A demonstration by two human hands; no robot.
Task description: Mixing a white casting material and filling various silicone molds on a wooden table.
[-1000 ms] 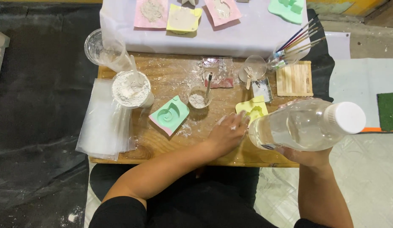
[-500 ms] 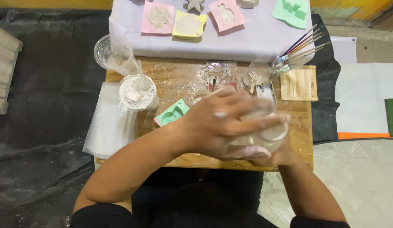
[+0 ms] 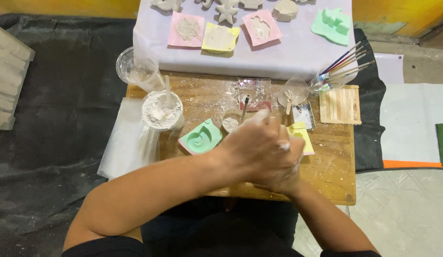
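Note:
My left hand point(image 3: 262, 145) is curled shut over my right hand point(image 3: 294, 183) above the middle of the wooden table point(image 3: 332, 167). The clear plastic bottle seen earlier is hidden under both hands. Both hands are dusted with white powder. A green mould with a spiral shape point(image 3: 201, 137) lies just left of my hands. A yellow mould point(image 3: 303, 135) peeks out at their right. Just beyond my fingers stands a small cup with powder and a stirring stick point(image 3: 230, 121).
A cup of white powder with a stick point(image 3: 162, 110) and an empty clear cup point(image 3: 135, 70) stand at the left, above a plastic bag point(image 3: 126, 138). Brushes point(image 3: 345, 64) and a wooden stick mat point(image 3: 340, 104) lie at the right. Filled moulds rest on a white cloth point(image 3: 288, 54).
The bottle went from lying sideways in my right hand to being covered by both hands. My left hand left the table and closed over its top. The view shifted slightly.

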